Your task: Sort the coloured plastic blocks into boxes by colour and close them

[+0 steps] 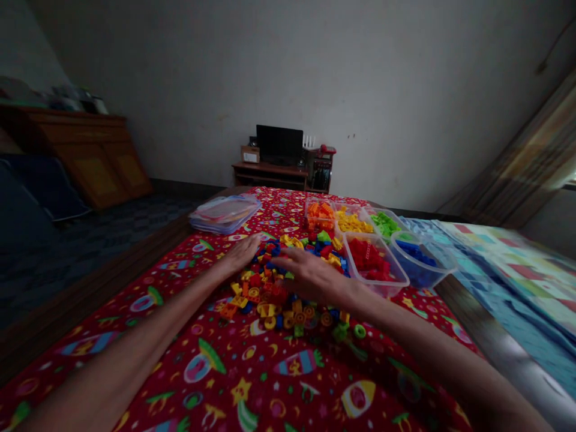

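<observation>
Bricks (270, 315) are looking light and stiff, easy to pinch by their edges; left hand (240, 253) and right hand (310, 277) are lying open, palms down on the pile.

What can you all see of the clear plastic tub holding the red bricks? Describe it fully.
The clear plastic tub is a rectangular, see-through box with a raised rim and no lid on it. It is partly filled with red bricks and sits at an angle on a red patterned cloth. A tub of blue bricks stands close on its right, and loose bricks lie off to its left.
</observation>
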{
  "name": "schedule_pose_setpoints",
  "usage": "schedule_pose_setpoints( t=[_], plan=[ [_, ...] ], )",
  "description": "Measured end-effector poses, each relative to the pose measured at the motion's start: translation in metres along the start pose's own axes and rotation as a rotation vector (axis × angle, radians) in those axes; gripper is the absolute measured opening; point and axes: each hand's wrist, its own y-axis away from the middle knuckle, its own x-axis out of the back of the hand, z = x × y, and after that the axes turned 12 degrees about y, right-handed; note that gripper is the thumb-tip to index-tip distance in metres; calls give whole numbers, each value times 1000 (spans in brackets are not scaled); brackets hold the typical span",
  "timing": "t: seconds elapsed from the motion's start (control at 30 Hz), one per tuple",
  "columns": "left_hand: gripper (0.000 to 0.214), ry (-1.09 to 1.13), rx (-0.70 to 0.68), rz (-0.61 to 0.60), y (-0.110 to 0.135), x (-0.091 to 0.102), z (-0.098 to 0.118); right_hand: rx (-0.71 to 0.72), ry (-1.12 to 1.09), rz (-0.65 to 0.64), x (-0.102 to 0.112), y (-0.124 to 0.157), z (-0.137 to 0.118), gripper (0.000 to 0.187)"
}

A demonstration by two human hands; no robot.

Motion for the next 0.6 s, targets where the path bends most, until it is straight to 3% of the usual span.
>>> schedule_pose_setpoints(
  t=[0.13, 0.23, 0.43, 0.6],
  plan=[
    [70, 51, 11, -57, -1, -4, -8, 356, 46, -9, -4, -2, -72, 42],
    [72, 151, -53, -107, 1, -6, -6, 424, 100, -7, -16, -8, -86, 37],
    [67, 139, -105, -273, 7, -5, 7, 115, 205, -73, -34, -22, -60, 31],
    [68, 198, -101, -262, 10, -4, 16, -94, 228, -151, -26, -18, -34, 29]
  ],
)
